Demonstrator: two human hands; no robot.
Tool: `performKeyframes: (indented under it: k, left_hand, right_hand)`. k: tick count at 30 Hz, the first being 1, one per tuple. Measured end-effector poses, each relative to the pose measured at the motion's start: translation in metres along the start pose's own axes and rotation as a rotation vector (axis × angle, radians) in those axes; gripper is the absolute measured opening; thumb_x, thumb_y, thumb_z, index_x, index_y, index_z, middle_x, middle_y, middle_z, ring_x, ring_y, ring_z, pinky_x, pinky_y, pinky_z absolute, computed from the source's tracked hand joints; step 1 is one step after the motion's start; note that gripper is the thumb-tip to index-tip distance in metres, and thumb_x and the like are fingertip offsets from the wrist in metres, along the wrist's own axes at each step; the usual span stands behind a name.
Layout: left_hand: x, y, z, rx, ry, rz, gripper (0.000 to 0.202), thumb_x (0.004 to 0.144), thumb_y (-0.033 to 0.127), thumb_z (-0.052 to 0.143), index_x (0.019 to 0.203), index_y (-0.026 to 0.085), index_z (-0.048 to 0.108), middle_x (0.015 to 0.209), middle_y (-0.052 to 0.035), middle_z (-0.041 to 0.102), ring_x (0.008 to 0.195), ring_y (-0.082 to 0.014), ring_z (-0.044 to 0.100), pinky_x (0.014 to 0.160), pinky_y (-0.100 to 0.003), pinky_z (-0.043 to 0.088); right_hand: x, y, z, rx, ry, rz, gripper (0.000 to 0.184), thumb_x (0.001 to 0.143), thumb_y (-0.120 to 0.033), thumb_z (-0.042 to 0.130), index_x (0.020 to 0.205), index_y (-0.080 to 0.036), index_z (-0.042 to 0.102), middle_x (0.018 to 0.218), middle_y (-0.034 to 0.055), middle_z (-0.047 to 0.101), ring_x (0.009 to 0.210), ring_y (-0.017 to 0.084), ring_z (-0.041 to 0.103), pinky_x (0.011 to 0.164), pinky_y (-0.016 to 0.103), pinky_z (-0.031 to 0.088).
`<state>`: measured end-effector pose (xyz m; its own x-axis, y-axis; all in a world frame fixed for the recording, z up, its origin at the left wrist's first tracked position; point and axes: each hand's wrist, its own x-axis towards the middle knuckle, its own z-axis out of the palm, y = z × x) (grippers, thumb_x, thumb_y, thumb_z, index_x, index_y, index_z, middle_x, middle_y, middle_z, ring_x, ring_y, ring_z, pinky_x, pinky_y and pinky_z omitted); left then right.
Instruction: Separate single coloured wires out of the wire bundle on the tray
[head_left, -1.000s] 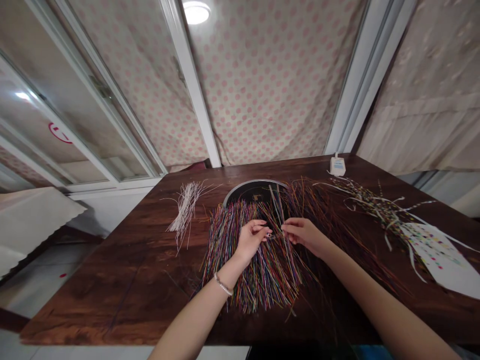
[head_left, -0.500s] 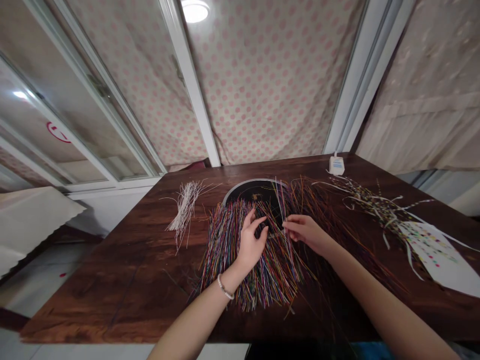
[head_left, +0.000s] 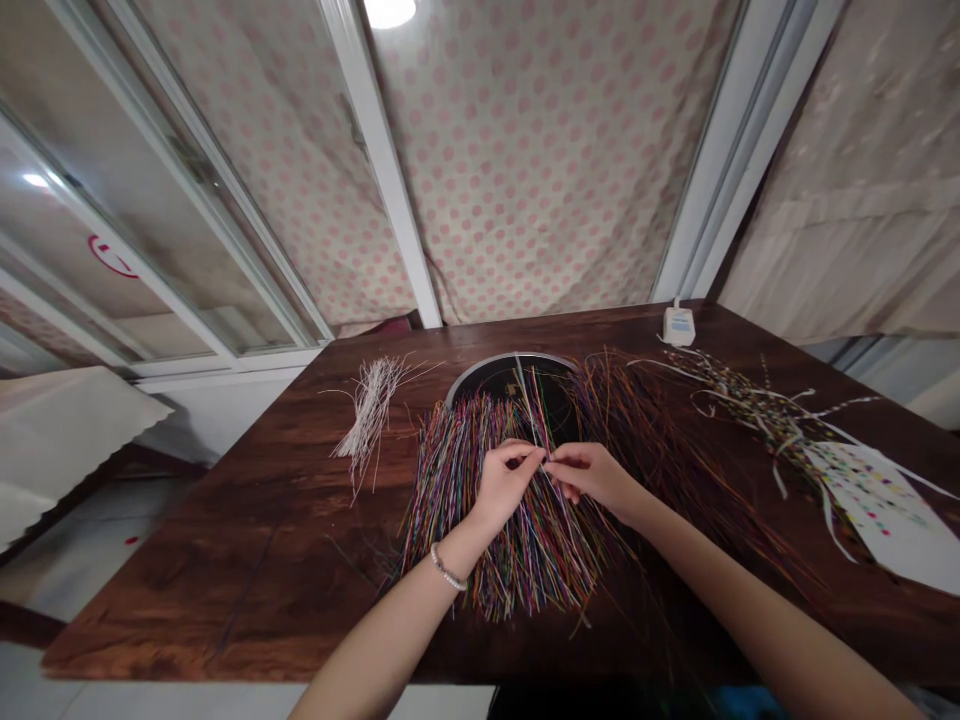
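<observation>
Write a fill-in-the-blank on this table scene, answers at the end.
The bracelet is on the ____ wrist.
The bundle beyond the left hand is ____.
The round disc behind the strands is ____.
The dotted paper lies to the ____ of the right hand.

Missing words: left; white; black; right.

- Table (head_left: 225,580) holding everything below
- Pile of wires (head_left: 517,550) in the middle, lying over the front of a round disc (head_left: 499,372)
- Wire bundle (head_left: 371,415) left of the pile
- Paper sheet (head_left: 885,510) far right, with strips (head_left: 765,410) partly on it
- Plug (head_left: 679,326) at the back edge, behind the strips
</observation>
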<state>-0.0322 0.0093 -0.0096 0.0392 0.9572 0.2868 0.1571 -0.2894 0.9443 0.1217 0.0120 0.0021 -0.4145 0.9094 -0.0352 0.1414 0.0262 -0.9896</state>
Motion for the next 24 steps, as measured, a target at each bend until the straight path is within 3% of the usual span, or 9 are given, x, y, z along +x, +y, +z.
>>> performKeyframes:
  k: [4,7,12,17,21,24]
  left_hand:
    - [0.001,-0.002,-0.005,0.013,0.174,-0.009,0.014,0.072,0.032,0.062,0.073,0.02,0.07,0.077,-0.0037,0.059,0.077,-0.0158,0.053,0.071,-0.027,0.041]
    - [0.001,-0.002,-0.007,0.023,0.309,-0.004,0.016,0.072,0.033,0.062,0.075,0.02,0.07,0.077,-0.0029,0.057,0.071,-0.0135,0.051,0.067,-0.025,0.042]
    - [0.001,0.0,-0.007,-0.171,0.207,-0.157,0.026,0.076,0.04,0.056,0.08,0.016,0.066,0.065,-0.0011,0.056,0.055,-0.0104,0.048,0.049,-0.021,0.041]
    - [0.002,0.004,-0.006,-0.327,0.168,-0.219,0.034,0.078,0.046,0.051,0.071,0.013,0.059,0.073,-0.0048,0.062,0.066,-0.0118,0.058,0.06,-0.022,0.047]
    - [0.001,0.009,-0.004,-0.391,0.08,-0.241,0.037,0.077,0.045,0.053,0.094,0.013,0.056,0.064,-0.002,0.061,0.049,-0.0094,0.056,0.052,-0.022,0.048]
    - [-0.001,0.012,-0.003,-0.392,0.034,-0.172,0.059,0.077,0.04,0.057,0.126,0.018,0.034,0.065,0.0008,0.062,0.041,-0.0074,0.052,0.044,-0.019,0.044]
  right_hand:
    - [0.001,0.001,-0.001,-0.01,0.067,-0.013,0.027,0.072,-0.041,0.058,0.062,-0.015,0.056,0.046,-0.0032,0.052,0.039,0.007,0.047,0.039,0.019,0.04]
    - [0.003,0.004,-0.002,-0.007,0.125,-0.024,0.026,0.07,-0.041,0.06,0.067,-0.015,0.058,0.05,-0.0026,0.054,0.039,0.008,0.049,0.038,0.02,0.041]
    - [0.006,0.01,-0.001,-0.009,0.169,-0.051,0.027,0.068,-0.037,0.063,0.082,-0.015,0.058,0.054,-0.0021,0.057,0.039,0.009,0.05,0.037,0.021,0.043]
    - [0.004,0.008,0.002,-0.018,0.141,-0.056,0.026,0.067,-0.037,0.062,0.08,-0.015,0.059,0.056,-0.0012,0.059,0.04,0.009,0.052,0.037,0.021,0.044]
    - [0.004,0.007,0.002,-0.01,0.125,-0.053,0.025,0.067,-0.036,0.062,0.079,-0.015,0.058,0.056,-0.0012,0.059,0.04,0.009,0.052,0.036,0.021,0.044]
    - [0.003,0.009,0.002,-0.03,0.148,-0.031,0.023,0.068,-0.035,0.062,0.078,-0.015,0.058,0.053,-0.0016,0.057,0.038,0.009,0.051,0.035,0.02,0.043]
